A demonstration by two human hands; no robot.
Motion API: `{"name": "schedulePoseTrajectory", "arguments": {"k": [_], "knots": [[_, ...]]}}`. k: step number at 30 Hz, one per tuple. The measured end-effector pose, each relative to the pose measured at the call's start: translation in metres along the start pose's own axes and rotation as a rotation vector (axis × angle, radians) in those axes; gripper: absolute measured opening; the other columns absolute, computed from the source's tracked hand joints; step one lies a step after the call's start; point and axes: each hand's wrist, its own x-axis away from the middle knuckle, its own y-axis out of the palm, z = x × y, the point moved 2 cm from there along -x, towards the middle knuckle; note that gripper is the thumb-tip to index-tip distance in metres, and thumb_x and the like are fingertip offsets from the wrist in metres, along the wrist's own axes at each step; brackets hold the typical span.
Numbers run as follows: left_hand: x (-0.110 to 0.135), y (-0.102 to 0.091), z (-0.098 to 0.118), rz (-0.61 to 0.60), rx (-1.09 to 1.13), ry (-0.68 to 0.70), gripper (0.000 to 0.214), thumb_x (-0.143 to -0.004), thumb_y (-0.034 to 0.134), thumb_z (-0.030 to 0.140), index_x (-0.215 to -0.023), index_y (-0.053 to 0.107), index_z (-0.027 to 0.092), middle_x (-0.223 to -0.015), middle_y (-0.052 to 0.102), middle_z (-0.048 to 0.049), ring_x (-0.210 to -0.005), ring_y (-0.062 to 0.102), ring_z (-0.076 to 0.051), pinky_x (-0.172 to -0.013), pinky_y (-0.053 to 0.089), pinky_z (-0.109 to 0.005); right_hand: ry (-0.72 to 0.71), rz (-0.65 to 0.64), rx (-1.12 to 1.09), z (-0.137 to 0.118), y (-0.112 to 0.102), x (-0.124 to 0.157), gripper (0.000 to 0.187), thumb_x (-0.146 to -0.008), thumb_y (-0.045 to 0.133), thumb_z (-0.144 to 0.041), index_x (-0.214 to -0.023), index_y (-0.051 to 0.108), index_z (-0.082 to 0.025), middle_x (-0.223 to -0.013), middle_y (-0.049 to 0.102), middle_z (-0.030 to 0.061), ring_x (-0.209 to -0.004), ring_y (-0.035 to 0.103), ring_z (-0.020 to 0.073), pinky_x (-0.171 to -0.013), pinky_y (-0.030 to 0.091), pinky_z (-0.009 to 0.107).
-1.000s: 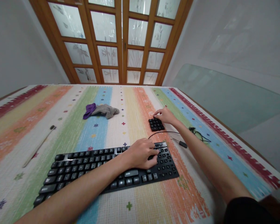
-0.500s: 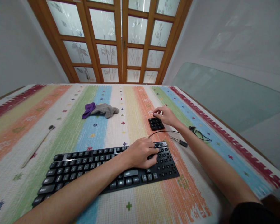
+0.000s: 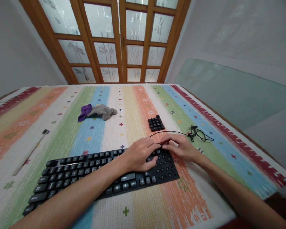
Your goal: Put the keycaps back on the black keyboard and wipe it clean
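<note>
A black keyboard [image 3: 85, 170] lies across the cloth, with bare switches showing at its right end where caps are off. My left hand [image 3: 139, 154] rests on the keyboard's right part, thumb and index finger apart, the index reaching to my right fingertips. Over the upper right edge, my right hand [image 3: 177, 146] pinches a small black piece that looks like a keycap [image 3: 161, 145], mostly hidden by the fingers. Just beyond the keyboard sits a block of loose black keycaps [image 3: 155, 124], one perched at its back edge.
A thin black cable [image 3: 168, 131] curves right to a tangled coil [image 3: 200, 133]. A grey and purple cloth [image 3: 97, 112] lies farther back. Left of the keyboard is a long-handled brush [image 3: 30, 152]. Striped cloth [image 3: 128, 105] covers the table; glazed wooden doors [image 3: 122, 41] stand behind.
My right hand has come back from the block of keycaps to the keyboard's upper right edge, beside my left hand. The view has shifted slightly; my left hand stays on the keyboard.
</note>
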Motion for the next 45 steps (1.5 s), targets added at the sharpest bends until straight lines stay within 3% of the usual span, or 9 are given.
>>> {"name": "schedulePoseTrajectory", "arguments": {"k": [12, 19, 29, 36, 45], "knots": [[-0.001, 0.001, 0.002, -0.070, -0.002, 0.045, 0.032, -0.090, 0.055, 0.026, -0.119, 0.064, 0.017, -0.113, 0.062, -0.0120, -0.103, 0.054, -0.025, -0.088, 0.049, -0.042, -0.181, -0.058, 0.131, -0.009, 0.002, 0.011, 0.011, -0.095, 0.057, -0.022, -0.097, 0.067, -0.019, -0.085, 0.069, 0.0050, -0.081, 0.064, 0.0163, -0.074, 0.051, 0.031], [-0.002, 0.001, 0.002, -0.072, 0.016, 0.034, 0.032, -0.090, 0.054, 0.026, -0.118, 0.063, 0.017, -0.113, 0.062, -0.0118, -0.105, 0.054, -0.026, -0.090, 0.048, -0.043, -0.246, -0.088, 0.225, -0.015, 0.000, 0.015, 0.018, -0.095, 0.054, -0.021, -0.110, 0.065, -0.020, -0.086, 0.067, 0.0061, -0.082, 0.062, 0.0184, -0.074, 0.050, 0.034], [-0.003, -0.001, 0.003, -0.061, 0.002, 0.049, 0.029, -0.090, 0.054, 0.024, -0.116, 0.064, 0.016, -0.110, 0.063, -0.0117, -0.103, 0.054, -0.025, -0.089, 0.049, -0.042, -0.175, -0.020, 0.159, -0.013, 0.002, 0.017, 0.016, -0.093, 0.060, -0.023, -0.106, 0.067, -0.018, -0.083, 0.068, 0.0051, -0.076, 0.061, 0.0169, -0.070, 0.050, 0.032], [-0.003, 0.001, 0.002, -0.069, 0.003, 0.042, 0.031, -0.090, 0.055, 0.025, -0.118, 0.063, 0.017, -0.110, 0.063, -0.0116, -0.104, 0.054, -0.026, -0.090, 0.049, -0.043, -0.162, -0.062, 0.170, -0.012, 0.002, 0.016, 0.016, -0.093, 0.060, -0.023, -0.106, 0.069, -0.021, -0.084, 0.066, 0.0048, -0.080, 0.061, 0.0175, -0.072, 0.051, 0.032], [-0.003, 0.001, 0.002, -0.085, -0.004, 0.029, 0.030, -0.091, 0.054, 0.027, -0.117, 0.064, 0.016, -0.114, 0.062, -0.0122, -0.106, 0.053, -0.026, -0.092, 0.048, -0.043, -0.065, -0.011, 0.086, -0.005, 0.004, 0.017, 0.017, -0.090, 0.066, -0.025, -0.106, 0.069, -0.020, -0.087, 0.067, 0.0040, -0.078, 0.061, 0.0158, -0.070, 0.049, 0.030]]}}
